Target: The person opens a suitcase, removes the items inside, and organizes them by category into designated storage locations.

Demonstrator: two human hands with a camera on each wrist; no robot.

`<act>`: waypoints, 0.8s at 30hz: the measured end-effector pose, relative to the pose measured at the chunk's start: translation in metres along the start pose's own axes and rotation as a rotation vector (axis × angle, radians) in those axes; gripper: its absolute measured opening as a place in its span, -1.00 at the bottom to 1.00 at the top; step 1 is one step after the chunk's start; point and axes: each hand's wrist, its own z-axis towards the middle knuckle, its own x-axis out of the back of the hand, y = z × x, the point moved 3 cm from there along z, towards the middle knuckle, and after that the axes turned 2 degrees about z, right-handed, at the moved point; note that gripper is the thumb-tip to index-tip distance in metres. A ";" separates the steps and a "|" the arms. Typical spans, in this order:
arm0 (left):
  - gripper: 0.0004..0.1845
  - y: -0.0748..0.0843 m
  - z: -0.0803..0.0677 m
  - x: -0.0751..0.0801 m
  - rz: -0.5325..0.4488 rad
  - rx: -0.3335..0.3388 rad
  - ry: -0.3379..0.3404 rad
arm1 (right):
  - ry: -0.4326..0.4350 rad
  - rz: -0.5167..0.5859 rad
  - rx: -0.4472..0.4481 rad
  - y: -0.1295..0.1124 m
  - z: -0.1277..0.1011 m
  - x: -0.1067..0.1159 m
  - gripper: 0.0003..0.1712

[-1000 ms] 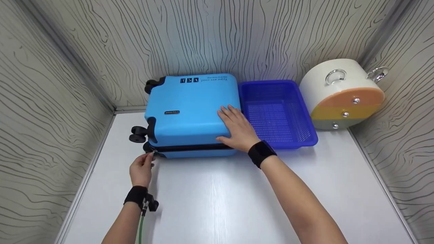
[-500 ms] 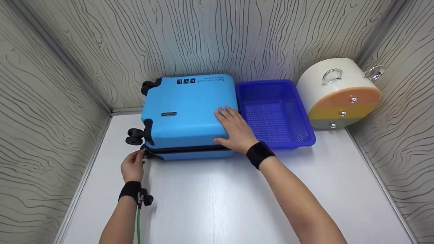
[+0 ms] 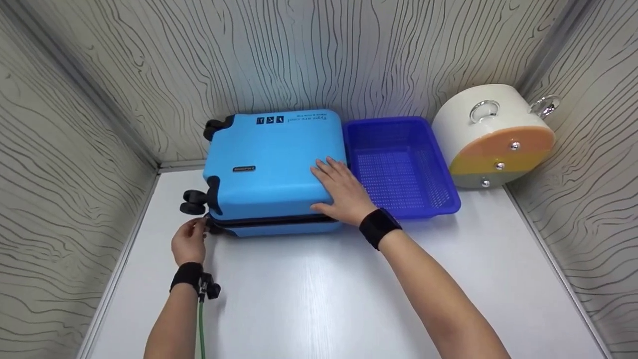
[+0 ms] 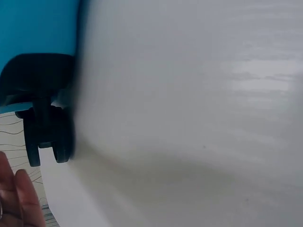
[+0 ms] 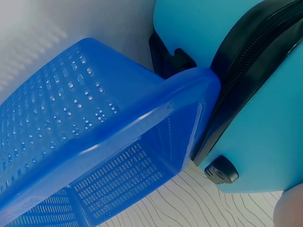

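A light blue hard-shell suitcase [image 3: 269,159] lies flat on the white table [image 3: 309,289], its black wheels [image 3: 193,202] pointing left. My left hand [image 3: 201,227] pinches the zipper pull at the suitcase's front-left corner, just below the wheels. My right hand [image 3: 339,187] rests flat, fingers spread, on the lid near its right front corner. In the left wrist view a wheel [image 4: 47,137] and the blue shell [image 4: 38,23] show, with my fingertips [image 4: 19,198] at the lower left. The right wrist view shows the black zipper band [image 5: 246,61] of the suitcase [image 5: 265,132].
A dark blue perforated basket [image 3: 451,204] stands against the suitcase's right side, seen close up as the basket [image 5: 94,142] in the right wrist view. A round white container [image 3: 491,134] with orange and yellow bands sits in the back right corner. Patterned walls close three sides.
My left hand has slid left along the suitcase's front seam with the zipper pull, reaching the front-left corner. The right hand stays flat on the lid.
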 end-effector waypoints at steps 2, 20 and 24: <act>-0.68 0.001 0.002 0.003 0.015 0.000 0.024 | -0.001 -0.002 0.011 -0.002 0.002 0.000 0.05; -0.57 0.006 0.018 0.016 0.121 0.005 -0.017 | -0.011 -0.020 0.014 -0.008 0.002 -0.001 0.03; -0.48 0.010 0.021 0.022 0.041 0.000 0.028 | -0.002 -0.015 0.005 -0.003 -0.001 0.001 0.03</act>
